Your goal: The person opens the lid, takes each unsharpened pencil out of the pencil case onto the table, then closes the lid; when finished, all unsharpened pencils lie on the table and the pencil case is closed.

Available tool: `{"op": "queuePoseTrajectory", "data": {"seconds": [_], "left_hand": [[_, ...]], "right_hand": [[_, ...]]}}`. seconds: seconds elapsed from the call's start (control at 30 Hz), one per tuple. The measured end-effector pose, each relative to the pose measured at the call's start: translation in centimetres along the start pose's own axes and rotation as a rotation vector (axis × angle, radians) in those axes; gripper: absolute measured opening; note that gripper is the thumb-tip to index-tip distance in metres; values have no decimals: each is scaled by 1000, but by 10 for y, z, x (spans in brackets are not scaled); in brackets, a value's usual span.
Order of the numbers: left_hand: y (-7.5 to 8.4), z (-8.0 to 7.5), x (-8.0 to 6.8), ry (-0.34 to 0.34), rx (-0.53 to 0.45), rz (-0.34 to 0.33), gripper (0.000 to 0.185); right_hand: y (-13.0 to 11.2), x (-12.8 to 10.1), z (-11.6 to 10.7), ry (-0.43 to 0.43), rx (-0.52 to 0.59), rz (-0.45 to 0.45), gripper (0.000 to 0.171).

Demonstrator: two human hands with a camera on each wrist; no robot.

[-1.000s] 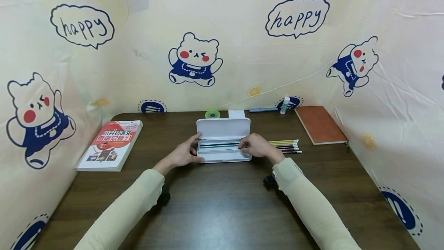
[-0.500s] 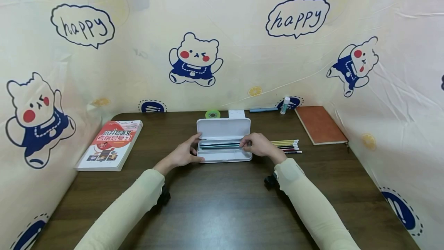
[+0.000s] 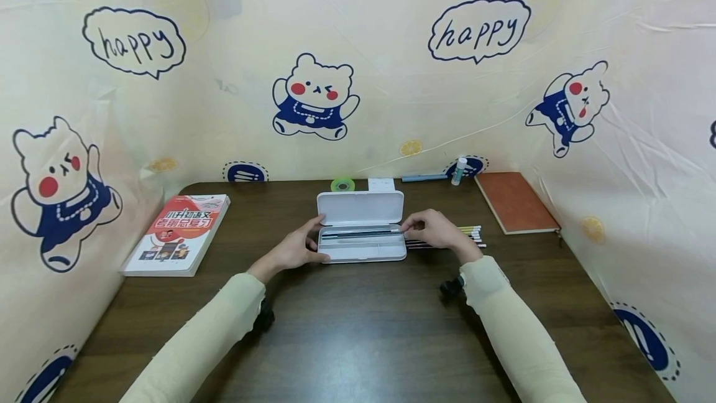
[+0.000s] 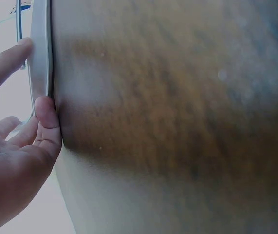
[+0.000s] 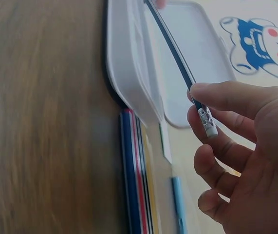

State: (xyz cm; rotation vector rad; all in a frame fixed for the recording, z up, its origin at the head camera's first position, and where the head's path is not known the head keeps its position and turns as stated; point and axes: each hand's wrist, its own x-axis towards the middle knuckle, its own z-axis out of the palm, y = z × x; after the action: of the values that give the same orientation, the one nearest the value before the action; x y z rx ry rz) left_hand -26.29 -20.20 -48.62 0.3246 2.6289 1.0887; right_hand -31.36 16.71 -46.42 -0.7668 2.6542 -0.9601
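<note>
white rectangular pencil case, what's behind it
Directly behind the open white rectangular pencil case: a round green roll and a white rectangular item, partly covered by the raised white lid. Anything fully behind the lid can't be seen.

At four o'clock the right hand (image 5: 263, 146) pinches a dark pencil (image 5: 177, 56), slanting toward eleven, near its white eraser (image 5: 212, 132), with a white case (image 5: 124, 53) at twelve, more pencils (image 5: 139, 180) at six and a printed bear (image 5: 255, 44) at two.

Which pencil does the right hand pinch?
The slim dark pencil, its far end over the open white case; the multicoloured pencils beside that case lie untouched on the brown wooden table.
</note>
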Motion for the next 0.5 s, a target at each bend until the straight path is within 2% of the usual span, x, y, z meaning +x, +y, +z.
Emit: {"op": "queuePoseTrajectory", "data": {"seconds": [0.5], "left_hand": [[1,-1,0,-9,7,-1,102]], "right_hand": [[32,-40,-40,35,-10,88,14]]}}
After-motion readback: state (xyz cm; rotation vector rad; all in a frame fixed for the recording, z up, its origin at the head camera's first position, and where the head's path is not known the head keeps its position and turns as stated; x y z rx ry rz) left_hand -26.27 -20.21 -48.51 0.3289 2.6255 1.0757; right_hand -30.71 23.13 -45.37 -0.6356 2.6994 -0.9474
